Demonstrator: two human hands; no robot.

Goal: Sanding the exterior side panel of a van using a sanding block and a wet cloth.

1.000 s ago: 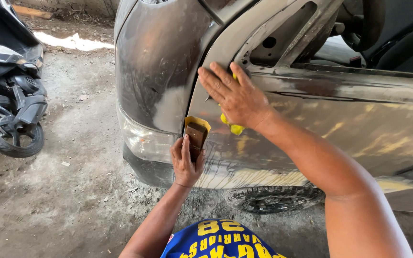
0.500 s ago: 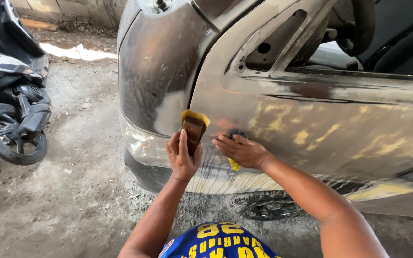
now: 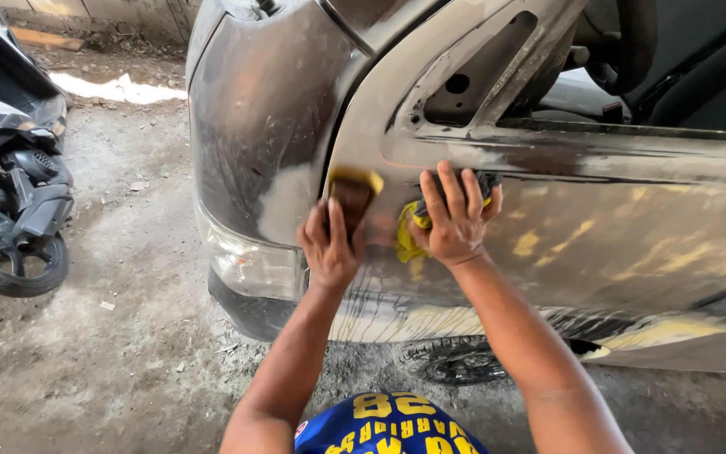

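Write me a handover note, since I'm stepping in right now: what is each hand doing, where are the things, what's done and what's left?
Left hand: grips a yellow-backed sanding block, pressed on the car panel by the front seam.
Right hand: presses a yellow cloth flat on the panel, beside the block.
Done: panel is dull and wet, with yellowish patches showing.
Left: the fender looks glossier, seemingly less worked.

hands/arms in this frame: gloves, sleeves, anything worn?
Both bare. The left hand and right hand have no gloves, rings or watch that show, and both forearms are uncovered up to the frame's bottom edge, with no sleeve in view. The only clothing visible is a blue garment with yellow print between the arms at the bottom.
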